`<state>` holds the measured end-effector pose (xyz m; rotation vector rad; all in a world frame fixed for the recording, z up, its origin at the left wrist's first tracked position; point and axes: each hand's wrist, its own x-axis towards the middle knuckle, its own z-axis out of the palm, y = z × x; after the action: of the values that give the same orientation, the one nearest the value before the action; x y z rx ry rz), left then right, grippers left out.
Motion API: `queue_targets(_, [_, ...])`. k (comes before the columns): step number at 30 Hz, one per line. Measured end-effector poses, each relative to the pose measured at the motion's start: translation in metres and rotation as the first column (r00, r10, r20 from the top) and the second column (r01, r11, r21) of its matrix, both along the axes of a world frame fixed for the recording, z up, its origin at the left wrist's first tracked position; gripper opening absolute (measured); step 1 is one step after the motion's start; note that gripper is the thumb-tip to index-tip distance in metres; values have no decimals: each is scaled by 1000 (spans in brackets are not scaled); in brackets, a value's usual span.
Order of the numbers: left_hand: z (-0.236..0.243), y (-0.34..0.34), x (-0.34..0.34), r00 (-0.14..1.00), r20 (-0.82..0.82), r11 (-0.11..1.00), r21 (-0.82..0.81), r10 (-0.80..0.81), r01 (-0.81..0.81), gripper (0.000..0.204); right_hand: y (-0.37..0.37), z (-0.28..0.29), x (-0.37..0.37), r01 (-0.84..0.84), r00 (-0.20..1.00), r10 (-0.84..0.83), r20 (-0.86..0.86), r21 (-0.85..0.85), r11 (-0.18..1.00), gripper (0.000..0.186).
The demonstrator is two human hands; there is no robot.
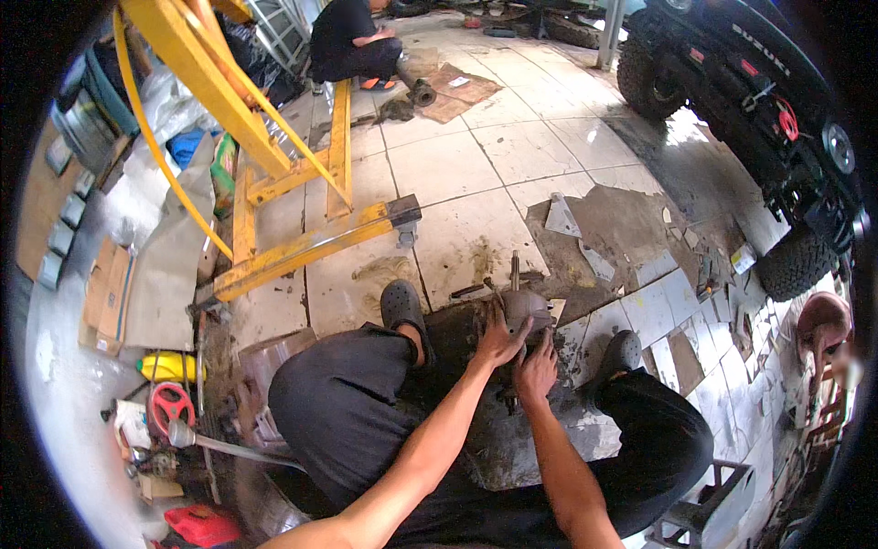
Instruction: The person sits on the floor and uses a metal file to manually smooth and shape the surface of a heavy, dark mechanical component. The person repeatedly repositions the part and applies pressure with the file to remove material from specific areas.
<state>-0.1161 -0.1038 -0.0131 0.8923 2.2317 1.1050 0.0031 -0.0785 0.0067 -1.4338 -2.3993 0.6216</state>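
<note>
A workshop floor (457, 165) of pale square tiles, stained dark and broken in patches, fills the view. At the upper right stands a black off-road vehicle (759, 101) with knobbly tyres. At the upper left a yellow steel hoist frame (274, 183) spreads its legs across the tiles, with cardboard, plastic sheeting and clutter beside it. At the top another person (352, 41) in black crouches on the floor by a piece of cardboard.

The person wearing the camera squats in dark trousers, knees wide apart, with a dark clog (402, 306) on the left foot and another (622, 352) on the right. Between the feet, on a dark oily patch of floor, sits a grey metal gear housing (529, 311) with a thin shaft (515, 270) sticking upright from its top.

Both bare forearms reach forward from the lower edge. The left hand (498, 343) lies against the near left side of the housing, fingers curled around it. The right hand (538, 371) rests just beside it at the housing's lower edge; whether its fingers clasp anything cannot be told.

At the lower left lie a red handwheel (171, 405), a yellow container (169, 368) and a red can (201, 524).
</note>
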Motion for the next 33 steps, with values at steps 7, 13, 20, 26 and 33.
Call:
queue_targets(7, [42,-4,3,960,260,994,-3,-105,109,110,11,-3,6,33,999,-35,26,40,999,76])
queue_targets(13, [29,-9,-18,986,161,988,-139,-38,61,118,4,-7,0,13,1000,-11,-27,80,997,73])
queue_targets(20, [37,2,4,999,37,992,-119,35,-31,121,9,-11,6,-7,1000,7,-9,61,998,74])
queue_targets(26, [25,-1,4,966,126,969,66,227,-237,117,1,-8,2,-3,1000,3,-3,23,1000,75])
queue_targets(33, [12,6,-17,954,206,976,-37,216,-212,121,-1,2,-7,-10,999,12,-37,48,999,74])
